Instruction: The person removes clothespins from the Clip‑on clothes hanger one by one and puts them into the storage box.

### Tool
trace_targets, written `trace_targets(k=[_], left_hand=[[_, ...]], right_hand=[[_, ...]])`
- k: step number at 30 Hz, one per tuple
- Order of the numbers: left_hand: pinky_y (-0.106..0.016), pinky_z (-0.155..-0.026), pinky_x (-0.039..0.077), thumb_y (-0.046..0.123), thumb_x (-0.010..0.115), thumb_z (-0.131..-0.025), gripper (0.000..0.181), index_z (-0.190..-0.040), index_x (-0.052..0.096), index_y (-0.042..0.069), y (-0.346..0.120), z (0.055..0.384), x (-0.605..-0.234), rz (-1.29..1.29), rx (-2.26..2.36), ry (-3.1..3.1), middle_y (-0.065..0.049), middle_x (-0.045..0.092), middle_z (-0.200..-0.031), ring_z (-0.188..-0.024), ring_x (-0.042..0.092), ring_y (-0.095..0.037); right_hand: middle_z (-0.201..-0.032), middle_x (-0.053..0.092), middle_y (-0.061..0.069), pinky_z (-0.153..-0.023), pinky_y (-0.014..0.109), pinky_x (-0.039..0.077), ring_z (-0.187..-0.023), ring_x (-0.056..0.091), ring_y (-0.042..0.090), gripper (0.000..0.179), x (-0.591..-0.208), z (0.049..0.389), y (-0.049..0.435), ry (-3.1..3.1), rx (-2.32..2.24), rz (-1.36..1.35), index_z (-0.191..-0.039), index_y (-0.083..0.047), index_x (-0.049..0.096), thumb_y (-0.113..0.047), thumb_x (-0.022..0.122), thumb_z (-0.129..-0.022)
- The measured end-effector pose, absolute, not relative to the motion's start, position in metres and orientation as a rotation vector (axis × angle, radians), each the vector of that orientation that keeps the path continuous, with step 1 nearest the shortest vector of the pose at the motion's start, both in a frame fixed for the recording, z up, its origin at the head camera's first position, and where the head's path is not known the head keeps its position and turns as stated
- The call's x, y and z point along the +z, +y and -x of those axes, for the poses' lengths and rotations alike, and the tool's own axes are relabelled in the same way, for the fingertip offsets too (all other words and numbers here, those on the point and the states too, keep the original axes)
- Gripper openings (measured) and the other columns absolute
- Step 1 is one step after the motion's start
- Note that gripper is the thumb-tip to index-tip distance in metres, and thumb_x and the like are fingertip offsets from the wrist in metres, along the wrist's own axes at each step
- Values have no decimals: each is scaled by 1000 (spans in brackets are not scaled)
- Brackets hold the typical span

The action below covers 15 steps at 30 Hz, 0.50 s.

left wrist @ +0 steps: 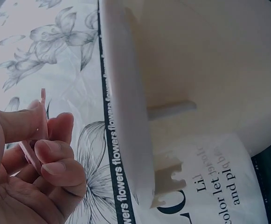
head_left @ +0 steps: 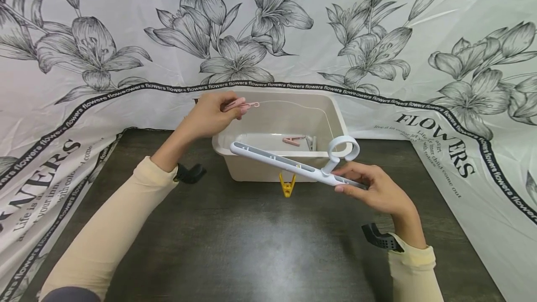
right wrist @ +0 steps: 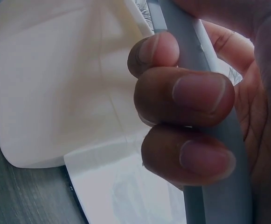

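In the head view my left hand [head_left: 216, 112] pinches a pink clothespin [head_left: 240, 104] over the left rim of a beige plastic bin [head_left: 260, 167]. The left wrist view shows that clothespin [left wrist: 41, 122] between thumb and curled fingers. My right hand [head_left: 373, 185] grips one end of a pale blue plastic hanger [head_left: 277, 160] with a round, open hook. The hanger's bar slants up to the left, across the bin's front. A yellow clothespin [head_left: 287, 186] hangs at the bar's underside. In the right wrist view several fingers [right wrist: 191, 95] wrap round the bar.
Inside the bin lie a pink clothespin [head_left: 293, 140] and a grey one [head_left: 309, 142] near its right end. The bin stands at the back of a dark table [head_left: 251, 236]. Behind and beside it hangs a white flower-printed cloth [head_left: 293, 59].
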<state>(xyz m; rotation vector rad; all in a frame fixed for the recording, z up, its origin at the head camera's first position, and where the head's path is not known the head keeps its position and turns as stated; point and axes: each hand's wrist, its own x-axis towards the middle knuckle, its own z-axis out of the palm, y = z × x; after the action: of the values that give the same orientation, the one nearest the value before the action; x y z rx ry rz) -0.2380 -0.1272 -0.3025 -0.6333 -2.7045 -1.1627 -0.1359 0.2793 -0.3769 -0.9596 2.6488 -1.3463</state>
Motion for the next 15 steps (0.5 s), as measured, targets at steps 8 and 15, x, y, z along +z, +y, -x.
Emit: trace_targets(k=[8, 15], left_hand=[[-34, -69, 44, 29, 70, -99, 25, -117, 73, 11, -115, 244, -298, 696, -1004, -2770, -9, 69, -94, -79, 55, -22], [-43, -83, 56, 29, 67, -101, 31, -124, 68, 9, -117, 244, -295, 680, -1056, -2818, -11, 72, -117, -99, 70, -27]], right_hand=[[-88, 77, -1, -56, 25, 49, -68, 60, 7, 30, -377, 135, 281, 2658, -1335, 951, -113, -21, 72, -5, 79, -89], [-88, 77, -6, -58, 25, 49, -68, 60, 6, 29, -375, 135, 282, 2669, -1269, 962, -115, -22, 71, -9, 79, -90]])
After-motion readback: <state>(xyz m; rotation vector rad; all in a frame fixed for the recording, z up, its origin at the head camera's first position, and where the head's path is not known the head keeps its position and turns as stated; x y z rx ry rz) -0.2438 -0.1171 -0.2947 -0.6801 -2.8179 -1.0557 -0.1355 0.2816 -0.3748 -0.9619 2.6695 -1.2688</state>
